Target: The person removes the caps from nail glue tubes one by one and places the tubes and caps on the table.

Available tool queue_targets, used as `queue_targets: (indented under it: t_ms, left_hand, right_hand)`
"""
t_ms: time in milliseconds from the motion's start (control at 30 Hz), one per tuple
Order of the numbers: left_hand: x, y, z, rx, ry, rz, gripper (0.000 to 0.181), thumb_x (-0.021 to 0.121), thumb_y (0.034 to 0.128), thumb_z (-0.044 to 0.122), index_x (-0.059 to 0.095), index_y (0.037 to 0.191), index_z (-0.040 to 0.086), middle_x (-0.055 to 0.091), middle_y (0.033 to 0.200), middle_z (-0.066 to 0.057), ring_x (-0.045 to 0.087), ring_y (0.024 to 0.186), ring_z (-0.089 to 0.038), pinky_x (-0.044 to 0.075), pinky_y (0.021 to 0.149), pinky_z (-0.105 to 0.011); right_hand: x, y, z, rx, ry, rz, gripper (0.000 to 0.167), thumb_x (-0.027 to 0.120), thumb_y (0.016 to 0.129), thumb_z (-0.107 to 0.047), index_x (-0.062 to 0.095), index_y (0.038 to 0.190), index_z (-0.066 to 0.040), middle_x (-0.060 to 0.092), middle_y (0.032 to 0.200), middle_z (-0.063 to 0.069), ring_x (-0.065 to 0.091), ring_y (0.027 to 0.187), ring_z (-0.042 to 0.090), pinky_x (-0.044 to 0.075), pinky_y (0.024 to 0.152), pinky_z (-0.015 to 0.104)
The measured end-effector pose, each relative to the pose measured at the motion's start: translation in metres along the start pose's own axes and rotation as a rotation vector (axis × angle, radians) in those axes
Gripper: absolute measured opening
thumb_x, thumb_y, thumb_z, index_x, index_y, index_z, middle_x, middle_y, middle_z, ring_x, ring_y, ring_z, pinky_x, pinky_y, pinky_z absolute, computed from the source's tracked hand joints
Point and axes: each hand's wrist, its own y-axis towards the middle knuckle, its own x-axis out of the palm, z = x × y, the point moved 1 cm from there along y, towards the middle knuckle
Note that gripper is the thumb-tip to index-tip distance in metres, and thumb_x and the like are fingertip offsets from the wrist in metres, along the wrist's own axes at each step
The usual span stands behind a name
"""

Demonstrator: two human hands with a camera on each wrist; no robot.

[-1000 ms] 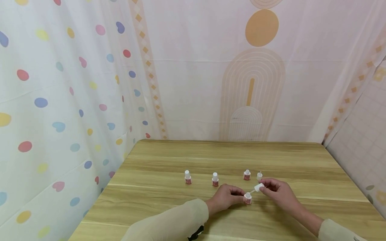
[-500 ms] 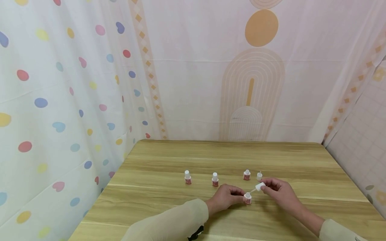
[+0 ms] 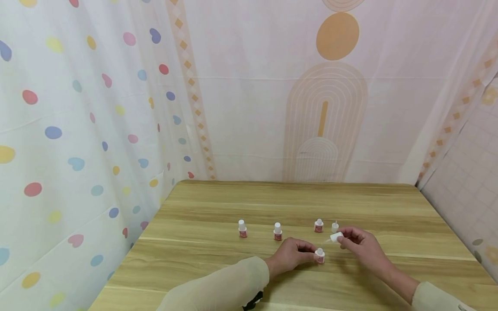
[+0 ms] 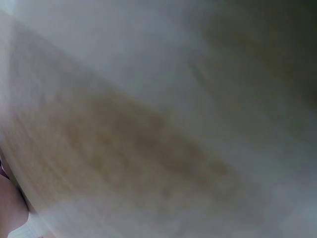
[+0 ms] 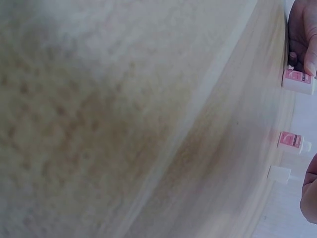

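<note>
My left hand (image 3: 292,255) holds a small white bottle (image 3: 320,256) with a pink-red label, upright on the table, its neck uncapped. Just above and to its right, my right hand (image 3: 362,247) pinches a white brush cap (image 3: 336,237) lying nearly sideways. The cap's thin applicator points left and stands clear of the bottle mouth. In the right wrist view, the held bottle (image 5: 298,82) shows under the left fingers, while part of the right hand (image 5: 309,196) is at the edge. Only a bit of the left hand (image 4: 12,206) appears in the blurred left wrist view.
Behind stands another uncapped bottle (image 3: 318,226), with a second white cap (image 3: 335,227) beside it, stem upward. Two capped bottles, one farther left (image 3: 242,230) and one nearer (image 3: 277,232), stand on the wooden table (image 3: 186,255). Patterned curtains (image 3: 249,108) hang around it.
The right hand has drawn the brush cap slightly up and away, so the applicator tip has left the bottle mouth. The left hand and its bottle have stayed in place.
</note>
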Motion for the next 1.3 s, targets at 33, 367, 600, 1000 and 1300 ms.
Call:
queue_targets:
  t_ms: [33,367,600,1000,1300]
  left_hand:
    - [0.0000,0.0001,0.0000,0.000,0.001,0.001,0.010,0.075,0.0896,0.014,0.078,0.097,0.009,0.075,0.088,0.004,0.063,0.083,-0.002,0.049,0.073,-0.020]
    - [0.0001,0.0009,-0.0013,0.002,0.016,0.007,0.010,0.075,0.0893,0.015,0.078,0.096,0.009,0.074,0.089,0.006,0.062,0.082,-0.002,0.049,0.073,-0.020]
    - [-0.0001,0.0009,-0.0019,-0.006,0.026,0.010,0.010,0.076,0.0889,0.016,0.078,0.096,0.010,0.074,0.089,0.007,0.061,0.080,-0.002,0.049,0.071,-0.020]
    - [-0.0002,0.0004,-0.0016,-0.001,0.031,0.009,0.010,0.076,0.0889,0.016,0.078,0.096,0.010,0.073,0.089,0.007,0.061,0.081,-0.002,0.049,0.073,-0.020]
    - [-0.0007,0.0006,-0.0012,-0.010,0.030,0.011,0.010,0.076,0.0886,0.017,0.078,0.096,0.010,0.073,0.089,0.008,0.059,0.080,-0.002,0.049,0.071,-0.020]
  right_hand:
    - [-0.0002,0.0000,-0.0002,-0.003,0.000,0.000,0.025,0.065,0.097,-0.012,0.065,0.113,0.008,0.067,0.093,0.008,0.065,0.079,0.015,0.056,0.074,0.033]
    - [-0.0003,0.0005,0.0003,0.031,-0.017,0.010,0.025,0.067,0.095,-0.010,0.064,0.114,0.007,0.066,0.096,0.015,0.063,0.078,0.014,0.055,0.072,0.031]
    - [-0.0006,0.0001,0.0026,0.019,-0.045,0.004,0.030,0.064,0.097,-0.012,0.063,0.120,0.008,0.065,0.097,0.016,0.065,0.081,0.019,0.056,0.074,0.033]
    - [-0.0008,0.0017,0.0029,0.025,-0.022,0.035,0.025,0.065,0.095,-0.007,0.065,0.116,0.007,0.066,0.094,0.016,0.064,0.078,0.015,0.055,0.071,0.030]
    - [-0.0030,0.0016,0.0035,0.038,-0.063,0.020,0.030,0.064,0.097,-0.010,0.065,0.122,0.005,0.067,0.096,0.013,0.064,0.080,0.017,0.054,0.068,0.029]
